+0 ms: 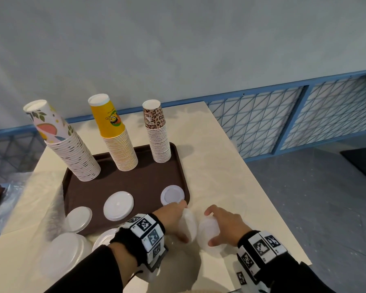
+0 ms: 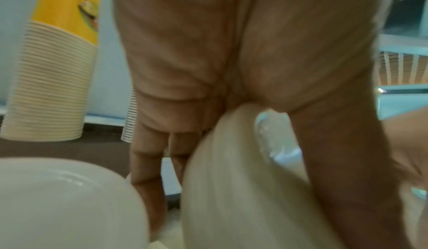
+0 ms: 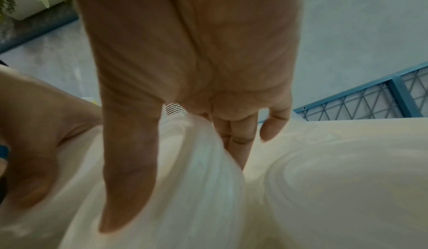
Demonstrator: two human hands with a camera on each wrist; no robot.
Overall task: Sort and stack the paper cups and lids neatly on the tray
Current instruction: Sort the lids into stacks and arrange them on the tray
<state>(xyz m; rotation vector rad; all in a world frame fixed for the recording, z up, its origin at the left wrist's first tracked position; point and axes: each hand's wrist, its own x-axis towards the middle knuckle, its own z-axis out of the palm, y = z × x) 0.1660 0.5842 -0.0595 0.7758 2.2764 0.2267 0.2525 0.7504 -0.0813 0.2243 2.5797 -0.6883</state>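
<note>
Now three cup stacks [image 1: 123,140] and three lids [image 1: 118,205] sit on the tray [image 1: 144,178]. Left hand [image 1: 171,216] grips one lid bundle [image 1: 187,226], right hand [image 1: 226,226] grips another [image 1: 207,231], both beside the tray.

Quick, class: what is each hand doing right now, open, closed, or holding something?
Left hand: gripping a stack of lids.
Right hand: gripping another lid stack.

Three cup stacks [image 1: 123,134] — one tray [image 1: 148,178].
</note>
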